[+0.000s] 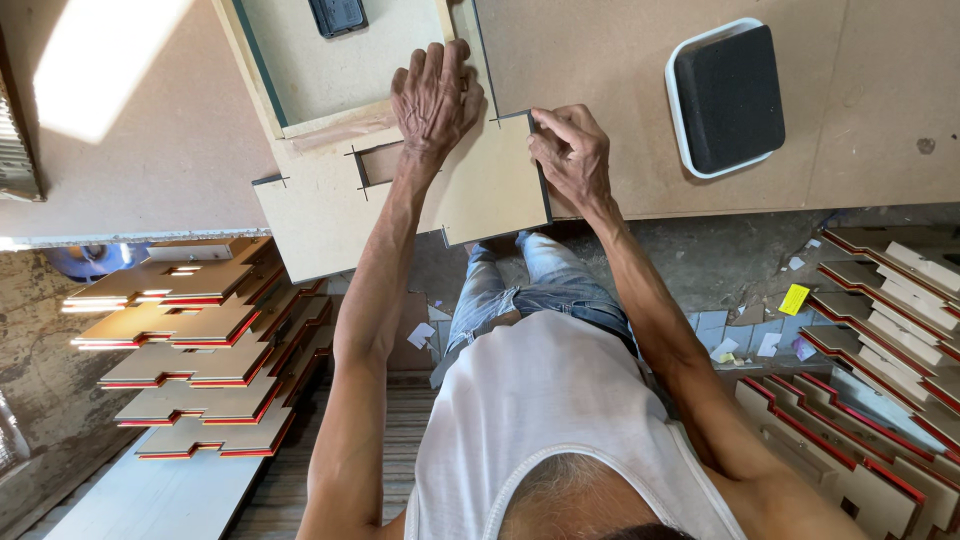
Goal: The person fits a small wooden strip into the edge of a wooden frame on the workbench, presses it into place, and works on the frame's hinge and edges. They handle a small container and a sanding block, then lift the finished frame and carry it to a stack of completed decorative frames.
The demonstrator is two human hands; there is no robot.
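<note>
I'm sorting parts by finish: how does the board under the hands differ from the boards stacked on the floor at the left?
The board on the table has dark-painted edges; the stacked boards have red edges. The board on the table lies single, overhanging the table, with the left hand pressing on it and the right hand at its dark edge; the stacked boards lie untouched, fanned in a pile. Both are tan fibreboard with notched cutouts.

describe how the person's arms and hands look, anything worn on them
Both arms are bare from shoulder to fingertip: no sleeves, gloves, watch or rings visible. The left hand and right hand are lean and veined. A white sleeveless ribbed vest leaves the arms uncovered.
</note>
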